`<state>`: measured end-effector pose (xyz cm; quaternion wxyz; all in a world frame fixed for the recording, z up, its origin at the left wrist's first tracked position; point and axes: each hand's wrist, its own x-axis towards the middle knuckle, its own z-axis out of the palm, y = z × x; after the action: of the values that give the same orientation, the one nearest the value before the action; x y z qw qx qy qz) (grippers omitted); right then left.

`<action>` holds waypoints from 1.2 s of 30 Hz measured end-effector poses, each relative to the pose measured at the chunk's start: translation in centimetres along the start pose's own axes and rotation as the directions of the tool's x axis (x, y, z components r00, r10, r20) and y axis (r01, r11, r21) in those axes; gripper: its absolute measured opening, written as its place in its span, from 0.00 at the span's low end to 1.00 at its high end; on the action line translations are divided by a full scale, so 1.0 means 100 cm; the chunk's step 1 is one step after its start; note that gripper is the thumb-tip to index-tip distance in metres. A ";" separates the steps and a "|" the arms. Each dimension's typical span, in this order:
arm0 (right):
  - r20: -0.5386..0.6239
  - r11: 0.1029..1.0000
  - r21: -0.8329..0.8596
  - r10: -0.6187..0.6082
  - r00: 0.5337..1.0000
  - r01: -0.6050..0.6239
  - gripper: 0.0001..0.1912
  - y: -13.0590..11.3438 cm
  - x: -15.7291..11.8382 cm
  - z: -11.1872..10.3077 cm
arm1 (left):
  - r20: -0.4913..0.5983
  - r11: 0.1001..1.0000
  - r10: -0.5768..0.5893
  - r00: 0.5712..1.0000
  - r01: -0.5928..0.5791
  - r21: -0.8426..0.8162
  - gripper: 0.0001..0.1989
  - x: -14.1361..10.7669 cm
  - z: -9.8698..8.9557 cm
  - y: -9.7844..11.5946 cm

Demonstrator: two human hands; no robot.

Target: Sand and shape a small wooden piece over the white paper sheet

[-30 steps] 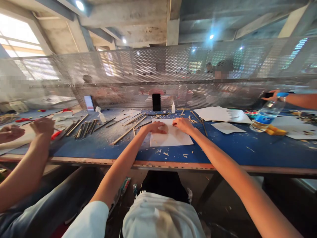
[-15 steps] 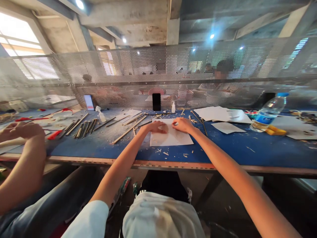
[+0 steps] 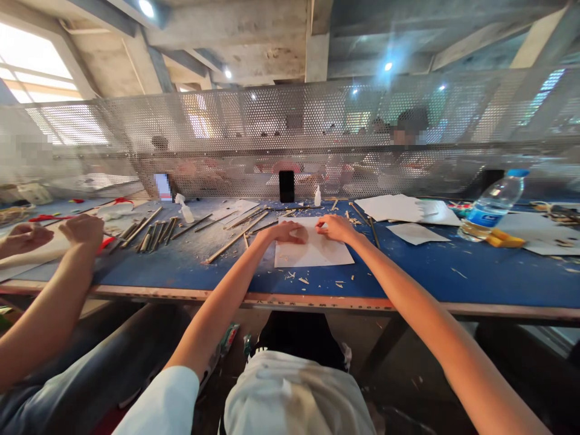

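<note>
A white sheet of paper (image 3: pixel 313 256) lies on the blue table in front of me. My left hand (image 3: pixel 289 232) rests on its left part, fingers stretched out flat. Over the sheet's upper right, my right hand (image 3: pixel 336 228) has thumb and fingertips brought together in a pinch. Whatever is between those fingertips is too small to make out. Wood shavings (image 3: pixel 303 280) are scattered just below the sheet, and more lie around its far edge.
Several thin sticks (image 3: pixel 233 237) lie to the left. A phone (image 3: pixel 286 186) and a small white glue bottle (image 3: pixel 317 196) stand at the back. On the right are more papers (image 3: pixel 389 208) and a tilted water bottle (image 3: pixel 492 208). A co-worker's hands (image 3: pixel 84 229) are at far left.
The co-worker's hands at the left have moved apart, the nearer one shifting right. My own hands and the sheet stay almost where they were.
</note>
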<state>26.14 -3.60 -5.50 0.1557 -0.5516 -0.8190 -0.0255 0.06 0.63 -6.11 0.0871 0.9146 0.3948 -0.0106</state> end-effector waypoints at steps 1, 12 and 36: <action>0.002 1.000 -0.003 0.000 1.000 0.000 0.11 -0.001 0.000 -0.001 | 0.004 1.000 -0.006 1.000 0.006 -0.005 0.38 0.000 0.000 0.001; 0.005 0.994 -0.005 0.109 0.994 -0.109 0.20 -0.005 0.002 -0.002 | -0.002 1.000 0.008 1.000 -0.009 -0.003 0.41 0.002 0.001 -0.001; -0.062 0.995 0.013 0.103 0.993 -0.103 0.21 0.020 -0.005 -0.007 | 0.014 0.997 0.033 0.999 -0.032 -0.070 0.42 -0.002 -0.001 0.002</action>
<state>28.32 -3.43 -5.27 0.1853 -0.5913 -0.7843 -0.0307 0.06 0.32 -5.96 0.1221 0.9172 0.3791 -0.0026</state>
